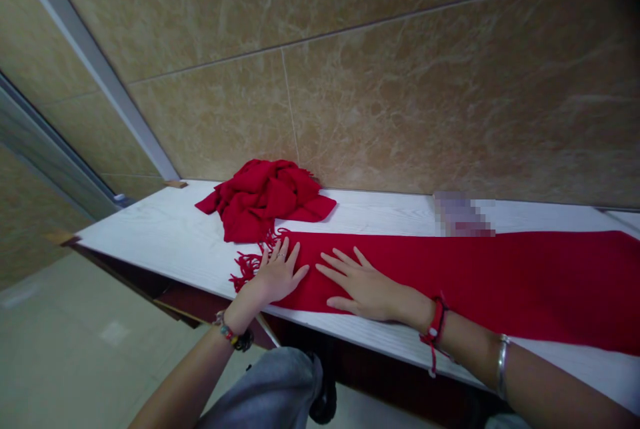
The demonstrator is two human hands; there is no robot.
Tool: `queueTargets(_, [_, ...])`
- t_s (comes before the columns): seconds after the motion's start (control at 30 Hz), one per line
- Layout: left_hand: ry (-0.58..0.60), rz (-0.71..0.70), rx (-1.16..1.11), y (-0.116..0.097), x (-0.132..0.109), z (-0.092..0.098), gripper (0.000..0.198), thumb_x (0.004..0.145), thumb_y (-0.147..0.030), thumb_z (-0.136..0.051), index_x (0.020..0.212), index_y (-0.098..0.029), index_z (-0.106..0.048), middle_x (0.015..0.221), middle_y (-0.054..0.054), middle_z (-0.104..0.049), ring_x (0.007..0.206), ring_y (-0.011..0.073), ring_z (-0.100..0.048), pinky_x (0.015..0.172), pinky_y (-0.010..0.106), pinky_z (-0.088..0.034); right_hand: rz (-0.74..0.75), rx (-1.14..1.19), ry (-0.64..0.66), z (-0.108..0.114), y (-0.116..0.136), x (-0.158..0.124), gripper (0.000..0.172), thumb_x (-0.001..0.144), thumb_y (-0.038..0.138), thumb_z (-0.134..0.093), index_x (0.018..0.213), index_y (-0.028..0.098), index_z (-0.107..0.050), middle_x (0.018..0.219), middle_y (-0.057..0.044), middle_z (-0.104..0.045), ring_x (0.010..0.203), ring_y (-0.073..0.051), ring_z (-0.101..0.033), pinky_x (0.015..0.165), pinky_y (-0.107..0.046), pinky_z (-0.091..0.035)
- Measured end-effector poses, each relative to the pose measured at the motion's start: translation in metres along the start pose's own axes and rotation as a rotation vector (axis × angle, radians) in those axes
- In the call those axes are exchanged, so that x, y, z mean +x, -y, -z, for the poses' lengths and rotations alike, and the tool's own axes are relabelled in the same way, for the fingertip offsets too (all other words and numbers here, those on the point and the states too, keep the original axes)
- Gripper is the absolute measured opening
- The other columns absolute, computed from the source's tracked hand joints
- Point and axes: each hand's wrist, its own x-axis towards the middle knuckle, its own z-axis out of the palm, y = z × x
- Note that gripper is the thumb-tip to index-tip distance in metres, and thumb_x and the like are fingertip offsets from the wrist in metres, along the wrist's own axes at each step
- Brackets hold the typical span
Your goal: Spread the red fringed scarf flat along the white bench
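A long red scarf [480, 275] lies spread flat along the white tabletop, its fringe [245, 269] at the left end. My left hand [280, 275] rests flat on the scarf beside that fringe, fingers spread. To its right, my right hand [363, 285] also presses down flat on the cloth with fingers apart. Neither hand grips anything. Behind the fringed end, a second red cloth [270, 199] sits crumpled in a heap, some fringe showing at its edge. The flat scarf runs on to the right edge of the view.
The white table [150, 232] stands against a tan marble-look wall [375, 95]. A blurred-out, pixelated object [463, 215] lies behind the scarf near the wall. Below the front edge are dark shelves [195, 299] and my knee [270, 385]. Tiled floor [90, 342] shows at left.
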Motion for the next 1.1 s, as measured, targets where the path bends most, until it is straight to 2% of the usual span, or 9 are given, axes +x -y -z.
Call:
queueTargets(0.17, [-0.133, -0.070, 0.026, -0.021, 0.015, 0.005, 0.055, 0.089, -0.041, -0.023, 0.134, -0.010, -0.026, 0.142, 0.017, -0.017, 0.130, 0.0300, -0.011, 0.102, 0.048, -0.016, -0.174, -0.070, -0.088, 0.000, -0.014, 0.006, 0.070, 0.083, 0.059, -0.027, 0.137, 0.015, -0.021, 0.143, -0.012, -0.018, 0.131, -0.030, -0.009, 0.101, -0.058, -0.007])
queueTargets(0.27, [-0.085, -0.095, -0.029, -0.029, 0.029, 0.003, 0.054, 0.089, -0.041, -0.021, 0.135, -0.012, -0.024, 0.142, 0.016, -0.016, 0.130, 0.0299, -0.014, 0.100, 0.048, -0.020, -0.240, -0.071, -0.038, -0.001, -0.020, 0.008, 0.071, 0.083, 0.060, -0.025, 0.136, 0.011, -0.025, 0.142, -0.014, -0.020, 0.130, -0.031, -0.012, 0.101, -0.057, -0.009])
queueTargets(0.37, [-0.050, -0.040, -0.042, -0.024, 0.039, -0.005, 0.059, 0.088, -0.046, -0.023, 0.135, -0.011, -0.024, 0.142, 0.018, -0.015, 0.130, 0.0320, -0.013, 0.099, 0.051, -0.021, -0.249, -0.057, -0.011, 0.000, -0.020, 0.008, 0.072, 0.083, 0.061, -0.022, 0.136, 0.011, -0.023, 0.143, -0.014, -0.018, 0.130, -0.030, -0.011, 0.102, -0.055, -0.008])
queueTargets(0.53, [-0.145, 0.044, -0.001, -0.002, 0.043, -0.017, 0.064, 0.085, -0.050, -0.023, 0.133, -0.008, -0.029, 0.139, 0.020, -0.025, 0.129, 0.0323, -0.016, 0.099, 0.048, -0.022, -0.271, -0.028, 0.012, 0.006, -0.024, -0.001, 0.074, 0.082, 0.063, -0.021, 0.137, 0.014, -0.020, 0.144, -0.012, -0.015, 0.131, -0.029, -0.009, 0.103, -0.053, -0.005])
queueTargets(0.67, [-0.157, 0.103, 0.050, -0.007, 0.044, -0.013, 0.061, 0.085, -0.045, -0.027, 0.130, -0.004, -0.033, 0.137, 0.022, -0.028, 0.128, 0.0330, -0.020, 0.100, 0.047, -0.022, -0.335, -0.028, -0.001, 0.010, -0.037, -0.017, 0.072, 0.083, 0.060, -0.022, 0.137, 0.012, -0.021, 0.143, -0.013, -0.015, 0.131, -0.028, -0.009, 0.103, -0.051, -0.008])
queueTargets(0.77, [-0.179, -0.045, 0.079, -0.028, 0.046, -0.007, 0.053, 0.086, -0.036, -0.027, 0.131, -0.008, -0.034, 0.141, 0.016, -0.022, 0.130, 0.0294, -0.017, 0.102, 0.043, -0.021, -0.369, -0.063, -0.086, 0.012, -0.045, -0.024, 0.070, 0.085, 0.057, -0.022, 0.136, 0.009, -0.023, 0.143, -0.015, -0.017, 0.131, -0.028, -0.011, 0.104, -0.049, -0.012])
queueTargets(0.9, [-0.086, -0.235, -0.015, -0.042, 0.052, -0.006, 0.051, 0.088, -0.037, -0.021, 0.135, -0.018, -0.026, 0.143, 0.008, -0.020, 0.130, 0.0231, -0.018, 0.101, 0.041, -0.025, -0.365, -0.080, -0.117, 0.012, -0.050, -0.025, 0.068, 0.085, 0.056, -0.021, 0.136, 0.010, -0.024, 0.143, -0.014, -0.018, 0.131, -0.028, -0.012, 0.104, -0.048, -0.012])
queueTargets(1.0, [-0.090, -0.168, -0.033, -0.019, 0.056, -0.007, 0.050, 0.087, -0.039, -0.026, 0.133, -0.020, -0.030, 0.141, 0.008, -0.026, 0.128, 0.0240, -0.025, 0.099, 0.043, -0.027, -0.381, -0.066, -0.058, 0.011, -0.052, -0.025, 0.069, 0.085, 0.056, -0.022, 0.136, 0.011, -0.024, 0.143, -0.014, -0.017, 0.131, -0.027, -0.012, 0.104, -0.049, -0.011])
queueTargets(1.1, [-0.140, -0.012, -0.014, 0.024, 0.056, 0.001, 0.043, 0.084, -0.031, -0.035, 0.123, -0.017, -0.045, 0.130, 0.012, -0.044, 0.118, 0.0240, -0.042, 0.095, 0.039, -0.033, -0.388, -0.059, -0.017, 0.011, -0.053, -0.024, 0.069, 0.084, 0.055, -0.024, 0.136, 0.010, -0.024, 0.143, -0.014, -0.016, 0.131, -0.027, -0.011, 0.103, -0.050, -0.011])
